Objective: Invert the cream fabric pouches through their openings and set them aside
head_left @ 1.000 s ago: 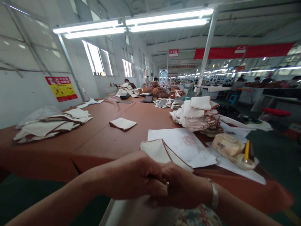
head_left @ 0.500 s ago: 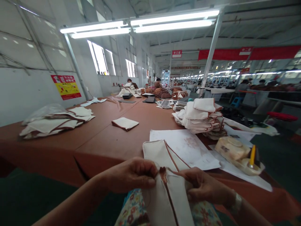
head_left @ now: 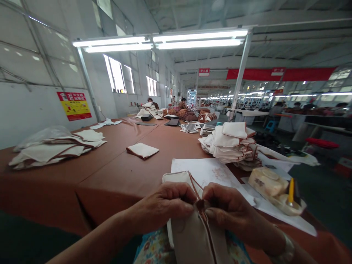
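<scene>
A cream fabric piece with brown edging (head_left: pixel 189 234) lies across my lap and up onto the table edge. My left hand (head_left: pixel 170 203) pinches it on one side of the brown-edged seam. On the other side my right hand (head_left: pixel 233 209) grips the fabric between thumb and fingers, close to the left hand. Between the fingertips a small brown fold shows at the opening. Beneath the far end of the piece is a white paper sheet (head_left: pixel 211 170) with brownish smudges.
One folded cream piece (head_left: pixel 143 150) rests mid-table. Stacked cream pieces (head_left: pixel 228 143) stand at the right, and another pile (head_left: pixel 57 146) at the left. A stained plastic container (head_left: pixel 268 183) and a yellow-handled tool (head_left: pixel 291 190) sit near the right edge. People work farther back.
My right hand has come in toward the left hand and now pinches the fabric beside the seam. My left hand has moved slightly right. The view has tilted up a little.
</scene>
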A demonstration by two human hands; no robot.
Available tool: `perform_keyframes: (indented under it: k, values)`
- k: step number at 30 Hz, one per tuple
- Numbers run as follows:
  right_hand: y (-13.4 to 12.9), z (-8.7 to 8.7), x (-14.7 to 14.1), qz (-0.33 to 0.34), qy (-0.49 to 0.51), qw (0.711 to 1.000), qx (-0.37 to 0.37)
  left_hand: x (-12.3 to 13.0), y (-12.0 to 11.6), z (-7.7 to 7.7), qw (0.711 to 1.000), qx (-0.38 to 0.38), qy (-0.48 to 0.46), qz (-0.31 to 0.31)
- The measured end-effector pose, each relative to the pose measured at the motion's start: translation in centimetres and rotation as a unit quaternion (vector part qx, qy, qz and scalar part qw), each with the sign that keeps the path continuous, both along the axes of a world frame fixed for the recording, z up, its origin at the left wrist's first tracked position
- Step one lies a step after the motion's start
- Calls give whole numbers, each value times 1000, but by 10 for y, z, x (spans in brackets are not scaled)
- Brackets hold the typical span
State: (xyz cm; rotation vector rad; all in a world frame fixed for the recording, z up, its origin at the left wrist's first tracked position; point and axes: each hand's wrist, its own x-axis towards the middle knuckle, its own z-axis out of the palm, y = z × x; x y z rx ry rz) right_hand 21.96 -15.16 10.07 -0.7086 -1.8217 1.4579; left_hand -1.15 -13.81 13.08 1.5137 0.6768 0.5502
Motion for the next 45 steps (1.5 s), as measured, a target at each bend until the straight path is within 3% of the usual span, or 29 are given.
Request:
perform_keyframes:
  k: [10, 19, 27, 32, 35, 40, 42, 45]
  values:
    - [5, -18, -6, -81, -39, 995, -51, 9, 11, -15, 991, 63, 120, 17]
    - [2, -33, -5, -119, -157, 976, 89, 2, 8, -29, 965, 191, 180, 18]
    - [-5, -52, -10, -150, -191, 952, 187, 5, 8, -37, 989, 59, 136, 19]
    - [-7, -73, -11, -154, -225, 917, 293, 8, 6, -49, 984, 39, 166, 41]
    - [-8, -76, -11, -165, -214, 927, 261, 8, 3, -51, 984, 37, 172, 29]
    - [-11, -58, -6, -153, -195, 961, 124, 7, 1, -51, 987, 6, 158, 32]
    - [-12, -53, -6, -129, -204, 963, 117, 7, 0, -51, 986, 7, 165, 37]
    - [-12, -55, -7, -134, -243, 945, 174, 9, -1, -52, 985, 12, 167, 34]
